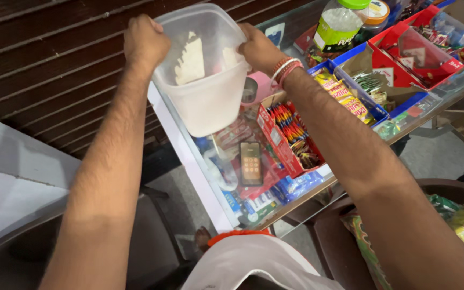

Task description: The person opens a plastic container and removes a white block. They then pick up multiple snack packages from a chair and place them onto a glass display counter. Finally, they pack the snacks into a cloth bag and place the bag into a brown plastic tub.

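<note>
1. Your left hand (145, 43) and right hand (259, 48) are clenched on opposite rims of the translucent plastic container (202, 80), held in the air above the glass counter (189, 156).
2. It is tilted; the white pieces (190, 60) inside could slide out.
3. A slipped grip could drop it on the phone (251, 163) below.

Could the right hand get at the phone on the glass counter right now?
Probably not at once: the right hand grips the tub with the left hand. The phone lies uncovered below.
</note>
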